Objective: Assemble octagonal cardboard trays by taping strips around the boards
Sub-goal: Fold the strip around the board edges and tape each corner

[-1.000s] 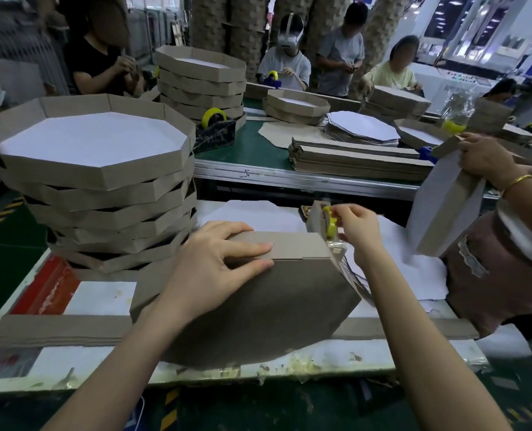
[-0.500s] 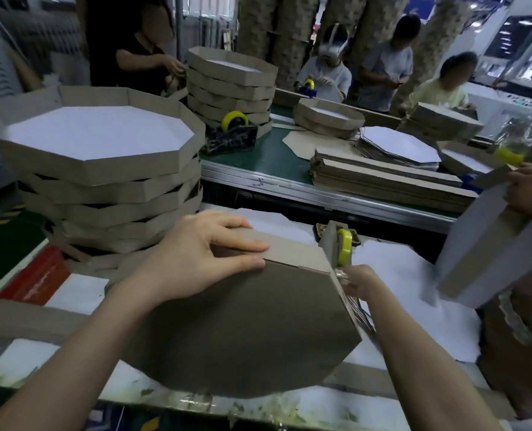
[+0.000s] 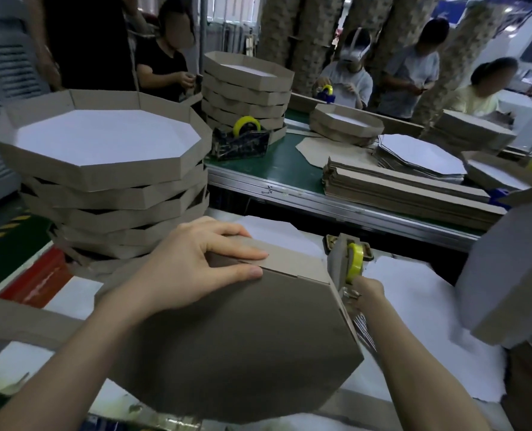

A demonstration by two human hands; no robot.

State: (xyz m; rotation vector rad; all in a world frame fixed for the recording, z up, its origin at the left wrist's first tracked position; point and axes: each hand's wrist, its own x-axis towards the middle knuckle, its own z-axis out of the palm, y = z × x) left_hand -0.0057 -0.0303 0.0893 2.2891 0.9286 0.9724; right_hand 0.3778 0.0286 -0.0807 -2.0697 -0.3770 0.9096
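Finished trays (image 3: 103, 181) are stacked at the left of the frame. At lower centre, the left hand (image 3: 196, 262) presses near-straight fingers onto the strip (image 3: 295, 265) on the upturned tray (image 3: 242, 343). The right hand (image 3: 367, 293) is below the tape roll (image 3: 354, 262); its grip cannot be told.

Matt brown cardboard tray (image 3: 227, 337); glossy yellow tape (image 3: 355, 262); smooth white paper lining the stack (image 3: 103, 135); shiny metal rail (image 3: 289, 195).

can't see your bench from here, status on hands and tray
Left hand flat on strip, pressing it to tray edge. Right hand pinching tape below roll. Tray tilted up, brown side to camera. Nothing in the way.
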